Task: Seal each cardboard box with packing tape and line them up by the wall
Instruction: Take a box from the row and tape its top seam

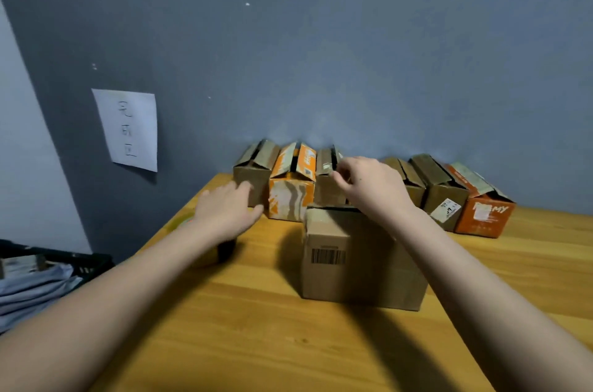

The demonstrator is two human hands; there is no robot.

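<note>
Nearest on the counter [288, 343]: barcoded cardboard box [362, 263], apart from the row. Left hand [224, 212] relaxed, holding nothing, over a blurred tape roll [205, 250]. Right hand [369, 186] pinching the third box's flap [327, 164]. Probably picking the next unsealed box; pulling it forward needed.

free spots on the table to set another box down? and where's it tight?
Free: bare wooden tabletop in front of the barcoded brown cardboard box, and the patch right of it, below the orange printed box. Crowded: the wall row of open-flapped boxes, where the right hand and left hand reach, a yellowish tape roll under the left.
</note>
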